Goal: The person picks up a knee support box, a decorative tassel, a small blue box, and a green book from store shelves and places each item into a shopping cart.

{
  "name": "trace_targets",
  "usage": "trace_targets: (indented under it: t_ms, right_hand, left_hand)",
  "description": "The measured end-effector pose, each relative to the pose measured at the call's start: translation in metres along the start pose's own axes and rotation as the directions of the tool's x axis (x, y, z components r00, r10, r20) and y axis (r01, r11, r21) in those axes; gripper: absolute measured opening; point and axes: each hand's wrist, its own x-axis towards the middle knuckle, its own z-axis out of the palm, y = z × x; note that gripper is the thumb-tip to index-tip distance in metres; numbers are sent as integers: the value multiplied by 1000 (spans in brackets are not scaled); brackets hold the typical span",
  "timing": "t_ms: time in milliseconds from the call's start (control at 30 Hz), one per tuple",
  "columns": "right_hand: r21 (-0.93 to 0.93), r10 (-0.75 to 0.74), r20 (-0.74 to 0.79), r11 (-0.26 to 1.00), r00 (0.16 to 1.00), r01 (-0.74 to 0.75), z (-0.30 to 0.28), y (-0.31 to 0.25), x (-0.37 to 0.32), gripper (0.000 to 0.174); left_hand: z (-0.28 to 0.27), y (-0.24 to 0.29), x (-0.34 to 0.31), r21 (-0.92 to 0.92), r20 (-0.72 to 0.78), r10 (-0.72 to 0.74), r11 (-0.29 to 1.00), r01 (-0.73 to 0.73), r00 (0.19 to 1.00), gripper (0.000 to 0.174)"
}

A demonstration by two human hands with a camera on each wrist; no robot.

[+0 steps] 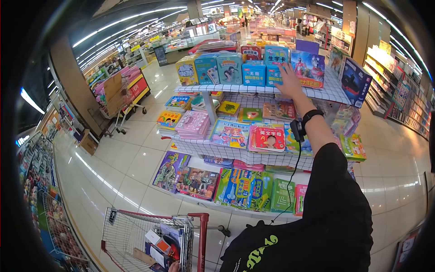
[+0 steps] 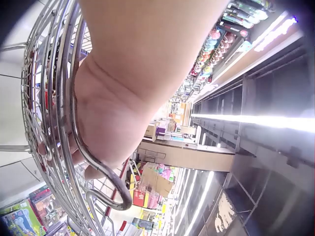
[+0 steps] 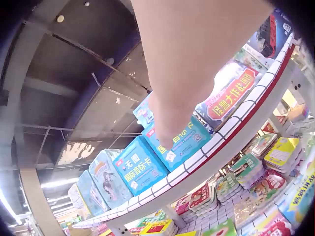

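My right hand (image 1: 288,83) reaches over the top shelf with its fingers extended at a blue card box (image 1: 273,76). In the right wrist view the hand (image 3: 174,115) covers part of that blue box (image 3: 189,142). A matching blue box (image 3: 140,167) stands beside it, and a taller blue box (image 1: 275,53) is behind. To the right is a picture box with red and silver figures (image 1: 308,68). My left hand (image 2: 108,118) grips the wire rim of a shopping cart (image 2: 74,98), its fingers partly hidden behind the bars. Only a little of it shows in the head view.
Lower tiers of the display hold stacked children's books (image 1: 230,132) and flat picture books (image 1: 244,188). Several items lie in the cart (image 1: 204,235). Another cart with a cardboard box (image 1: 117,95) stands at the left. A dark blue box (image 1: 355,81) sits at the shelf's right end.
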Motion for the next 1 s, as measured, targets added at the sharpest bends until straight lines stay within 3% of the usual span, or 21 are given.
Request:
trace_targets:
  t_ms: [300, 400, 467, 500, 767, 833, 900, 933, 1000]
  right_hand:
    - [111, 40, 62, 993, 997, -47, -19, 3, 2, 66]
    - [158, 39, -18, 987, 999, -35, -20, 2, -6, 57]
    - [332, 67, 15, 941, 998, -68, -17, 3, -11, 51]
    - [330, 65, 17, 941, 998, -67, -18, 3, -15, 51]
    - [390, -35, -242, 912, 970, 130, -55, -50, -100, 44]
    - [566, 50, -54, 824, 997, -11, -68, -84, -121, 49]
    - [696, -29, 147, 713, 989, -82, -74, -117, -134, 55]
    - [703, -40, 151, 707, 988, -79, -76, -137, -139, 55]
    - [848, -141, 385, 444, 912, -289, -79, -186, -144, 60]
  left_hand:
    - [5, 7, -2, 107, -51, -15, 994, 20, 999, 41]
    - [9, 1, -10, 139, -58, -29, 990, 37, 998, 41]
    - [11, -1, -13, 161, -65, -28, 986, 38, 998, 41]
    - [12, -2, -16, 171, -70, -28, 984, 39, 997, 41]
    - [11, -11, -39, 246, -123, -19, 968, 49, 992, 42]
    - [8, -15, -51, 267, -144, -21, 962, 60, 989, 42]
    - [6, -17, -68, 286, -167, -24, 955, 72, 986, 42]
    - [-3, -42, -47, 164, -128, -36, 985, 56, 991, 37]
    - [2, -50, -43, -68, -95, -82, 995, 76, 992, 35]
